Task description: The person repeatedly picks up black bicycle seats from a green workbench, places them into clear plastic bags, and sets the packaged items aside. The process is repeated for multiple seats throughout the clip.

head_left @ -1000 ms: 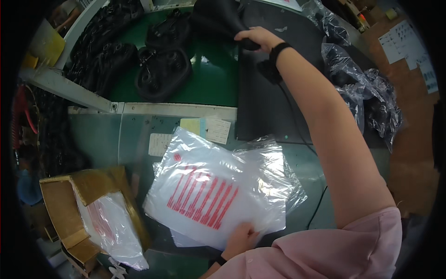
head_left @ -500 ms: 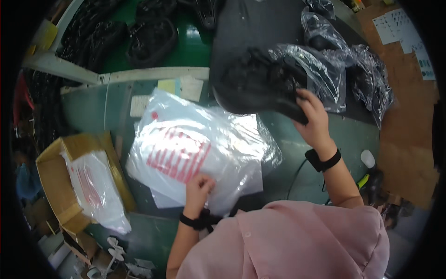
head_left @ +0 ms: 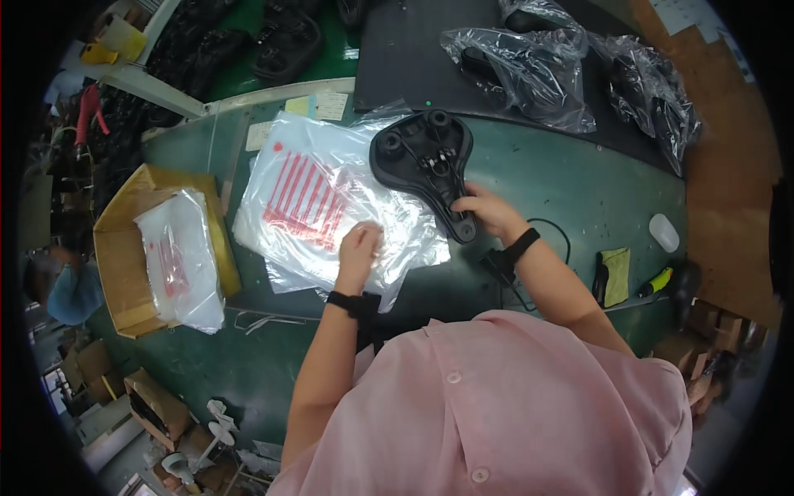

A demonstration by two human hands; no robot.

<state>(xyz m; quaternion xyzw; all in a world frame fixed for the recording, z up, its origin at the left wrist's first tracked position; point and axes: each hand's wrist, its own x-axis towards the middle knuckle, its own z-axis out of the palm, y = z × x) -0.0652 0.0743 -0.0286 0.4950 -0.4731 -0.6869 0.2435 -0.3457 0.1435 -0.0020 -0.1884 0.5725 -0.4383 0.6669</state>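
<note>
A black bicycle saddle (head_left: 407, 171) is held underside up, its springs and rails showing. My right hand (head_left: 490, 213) is closed around its narrow nose. The wide end of the saddle overlaps the right side of a stack of clear plastic bags (head_left: 302, 194) with red print. Over the near part of that stack, my left hand (head_left: 359, 252) is closed, thumb and fingers pinched on the film of the top bag.
At the left stands an open cardboard box (head_left: 116, 269) with more bags (head_left: 178, 256) in it. Saddles wrapped in clear film (head_left: 529, 78) lie on a black mat (head_left: 397, 62) at the back. Bare saddles (head_left: 285, 41) sit at the far left. A cable (head_left: 566, 240) and white oval object (head_left: 663, 233) are on the right.
My right hand has brought the saddle down and left from the mat, over the bags. My left hand stays at the bags. The whole view has shifted.
</note>
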